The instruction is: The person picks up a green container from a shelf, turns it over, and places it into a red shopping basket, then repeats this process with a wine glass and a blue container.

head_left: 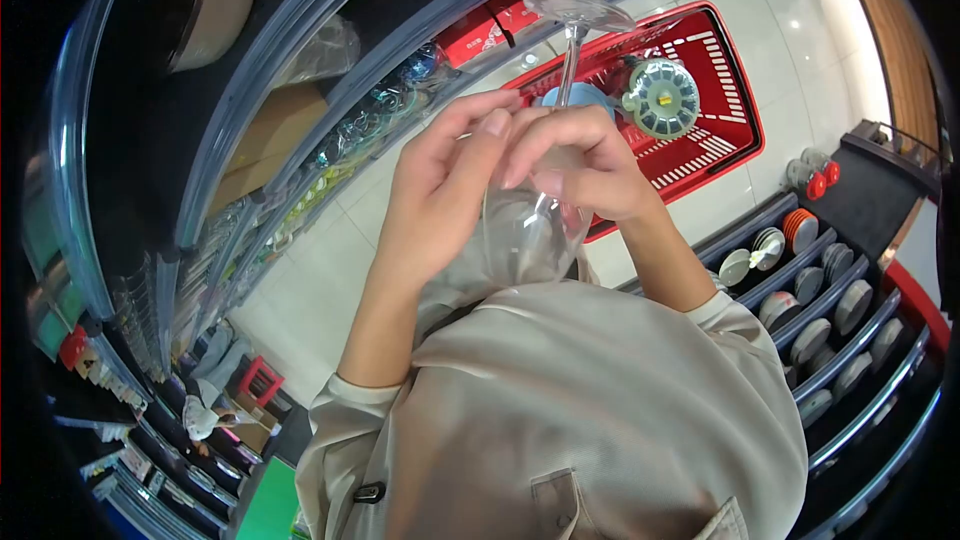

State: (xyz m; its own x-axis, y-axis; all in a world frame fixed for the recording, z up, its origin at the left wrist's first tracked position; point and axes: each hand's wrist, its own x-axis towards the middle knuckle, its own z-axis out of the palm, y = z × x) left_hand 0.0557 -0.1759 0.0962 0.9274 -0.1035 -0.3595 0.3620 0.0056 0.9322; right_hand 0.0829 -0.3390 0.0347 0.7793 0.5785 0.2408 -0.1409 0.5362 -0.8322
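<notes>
A clear stemmed wine glass [535,240] is held close in front of my chest, its bowl toward me and its round foot pointing away. My left hand [445,175] cups the bowl from the left, with the thumb raised along its near side. From the right, my right hand [590,165] curls its fingers over the top of the bowl near the stem. The fingertips of both hands meet there. Beyond the glass, a red shopping basket [752,130] stands on the floor. In it are a clear round container with a greenish ribbed end [662,100] and something light blue [580,100], partly hidden.
Shelves with blue-grey edges [340,105] curve along the left, with glassware and a brown cardboard box [270,145]. At right, a rack holds stacked dishes [768,248]. Two red-lidded jars [806,180] sit near it. Another person [203,415] is at the far lower left.
</notes>
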